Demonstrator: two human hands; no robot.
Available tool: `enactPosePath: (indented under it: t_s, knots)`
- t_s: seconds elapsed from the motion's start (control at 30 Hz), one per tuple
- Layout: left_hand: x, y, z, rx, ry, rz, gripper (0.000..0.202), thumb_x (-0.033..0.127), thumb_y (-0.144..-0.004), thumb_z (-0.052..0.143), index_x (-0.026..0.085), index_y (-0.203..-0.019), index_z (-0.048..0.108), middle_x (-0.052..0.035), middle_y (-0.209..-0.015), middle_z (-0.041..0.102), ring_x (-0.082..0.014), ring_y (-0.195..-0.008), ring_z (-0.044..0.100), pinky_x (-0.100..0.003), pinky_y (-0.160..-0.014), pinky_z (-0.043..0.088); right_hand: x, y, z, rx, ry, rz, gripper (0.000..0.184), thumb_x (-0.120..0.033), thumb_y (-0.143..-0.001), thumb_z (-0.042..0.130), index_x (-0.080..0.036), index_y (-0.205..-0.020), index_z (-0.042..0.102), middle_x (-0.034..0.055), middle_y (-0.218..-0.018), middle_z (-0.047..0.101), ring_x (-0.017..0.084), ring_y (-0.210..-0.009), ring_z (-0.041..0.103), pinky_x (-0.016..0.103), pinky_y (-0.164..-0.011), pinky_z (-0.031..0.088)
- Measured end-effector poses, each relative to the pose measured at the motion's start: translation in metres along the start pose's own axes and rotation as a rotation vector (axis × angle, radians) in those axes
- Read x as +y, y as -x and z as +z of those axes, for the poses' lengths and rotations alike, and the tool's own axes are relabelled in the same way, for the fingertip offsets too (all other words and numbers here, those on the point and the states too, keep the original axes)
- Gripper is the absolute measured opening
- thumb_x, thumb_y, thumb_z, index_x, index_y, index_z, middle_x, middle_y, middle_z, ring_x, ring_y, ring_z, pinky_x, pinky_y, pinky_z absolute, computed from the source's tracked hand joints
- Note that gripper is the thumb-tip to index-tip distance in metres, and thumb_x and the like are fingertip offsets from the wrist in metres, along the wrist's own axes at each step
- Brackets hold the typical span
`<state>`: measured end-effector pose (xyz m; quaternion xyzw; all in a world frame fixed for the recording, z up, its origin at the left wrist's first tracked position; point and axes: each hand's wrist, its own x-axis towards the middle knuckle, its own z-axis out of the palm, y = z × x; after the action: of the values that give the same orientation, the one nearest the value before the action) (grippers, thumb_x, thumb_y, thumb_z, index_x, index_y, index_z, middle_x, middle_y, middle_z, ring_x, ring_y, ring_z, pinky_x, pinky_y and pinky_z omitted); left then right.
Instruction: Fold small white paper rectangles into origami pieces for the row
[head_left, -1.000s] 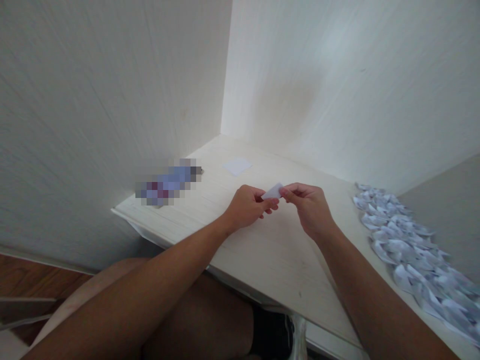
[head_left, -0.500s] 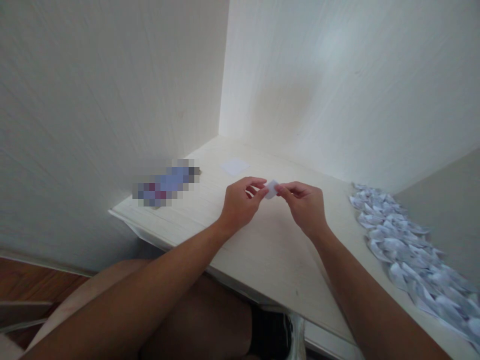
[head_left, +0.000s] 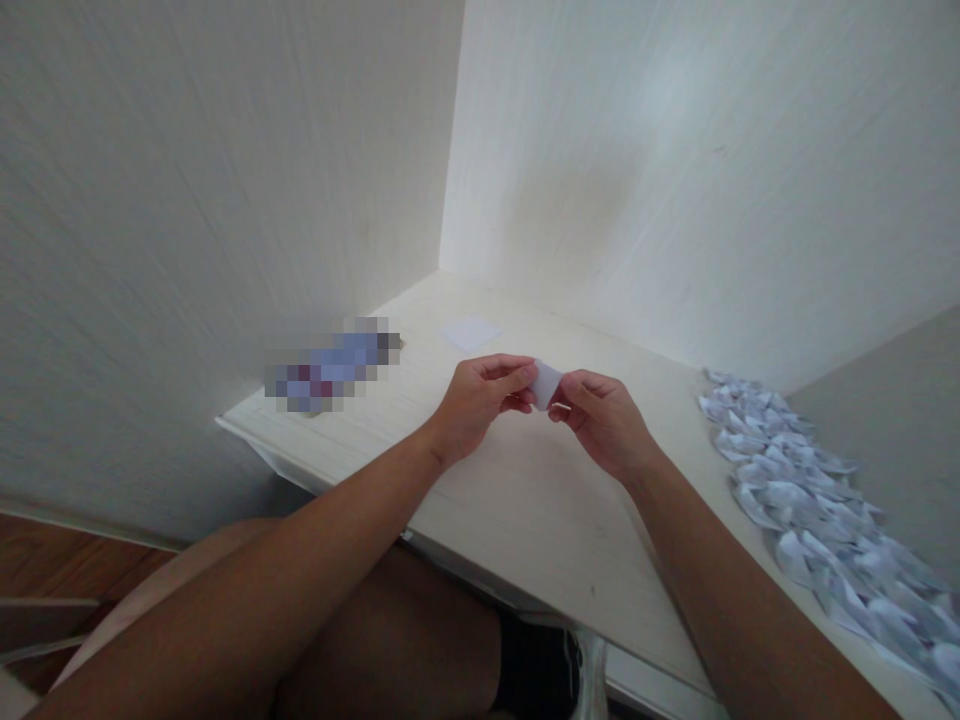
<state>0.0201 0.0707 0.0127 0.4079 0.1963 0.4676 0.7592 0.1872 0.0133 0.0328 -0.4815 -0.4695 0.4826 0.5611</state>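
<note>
A small folded piece of white paper (head_left: 547, 385) is held up between my two hands, above the pale tabletop (head_left: 517, 510). My left hand (head_left: 487, 400) pinches its left edge between thumb and fingers. On the opposite side, my right hand (head_left: 604, 415) grips the paper's right edge with thumb and forefinger. Behind my left hand, a flat white sheet of paper (head_left: 471, 333) lies on the table.
Many folded white paper pieces (head_left: 810, 480) lie in overlapping rows along the table's right side. A blurred-out blue and red item (head_left: 334, 365) lies at the left edge. Pale walls (head_left: 555, 130) meet in a corner behind the table; my legs are beneath it.
The folded paper has turned in my fingers and shows a larger face now. My right hand has shifted slightly down, and the fingers of both hands have changed their grip.
</note>
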Motion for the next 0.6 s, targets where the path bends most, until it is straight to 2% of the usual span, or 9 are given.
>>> enactPosePath:
  t_s: [0.2,0.27,0.37,0.47,0.6]
  knots:
    - [0.002,0.001,-0.003,-0.055,0.050,-0.071,0.032,0.034,-0.071,0.090,0.011,-0.090,0.080,-0.0051,-0.079,0.072,-0.0106,-0.065,0.062,-0.026,-0.064,0.051,0.002,-0.001,0.002,-0.013,0.122,-0.075,0.035,-0.053,-0.079,0.082,-0.020,-0.070,0.072,0.0029,-0.072,0.071,0.014,-0.066,0.061,0.030,-0.064,0.047]
    - [0.001,0.000,-0.003,-0.030,0.033,-0.079,0.032,0.035,-0.071,0.090,0.011,-0.090,0.080,-0.0061,-0.081,0.073,-0.0113,-0.068,0.062,-0.027,-0.066,0.051,0.002,-0.001,0.004,0.040,0.261,-0.164,0.030,-0.048,-0.085,0.076,-0.020,-0.075,0.074,0.0031,-0.072,0.072,0.015,-0.065,0.061,0.029,-0.063,0.047]
    - [0.000,0.002,-0.001,-0.014,-0.016,-0.055,0.031,0.038,-0.074,0.088,0.012,-0.088,0.080,-0.0071,-0.084,0.073,-0.0120,-0.073,0.062,-0.027,-0.070,0.051,0.002,0.002,0.009,0.160,0.596,-0.342,0.024,-0.039,-0.090,0.066,-0.020,-0.079,0.074,0.0036,-0.071,0.074,0.015,-0.063,0.062,0.029,-0.061,0.048]
    - [-0.001,0.005,0.004,-0.009,-0.095,-0.064,0.031,0.040,-0.074,0.088,0.013,-0.088,0.079,-0.0061,-0.083,0.071,-0.0121,-0.074,0.061,-0.025,-0.068,0.048,0.003,0.007,0.014,0.225,0.886,-0.503,0.022,-0.033,-0.092,0.061,-0.019,-0.079,0.073,0.0041,-0.073,0.075,0.015,-0.061,0.062,0.028,-0.060,0.048]
    - [0.005,0.006,0.004,0.018,-0.241,-0.135,0.028,0.034,-0.073,0.085,0.016,-0.094,0.079,-0.0041,-0.084,0.071,-0.0112,-0.072,0.059,-0.023,-0.059,0.041,0.006,0.008,0.016,0.278,1.025,-0.593,0.023,-0.031,-0.093,0.059,-0.019,-0.078,0.071,0.0042,-0.072,0.074,0.015,-0.061,0.063,0.028,-0.061,0.047]
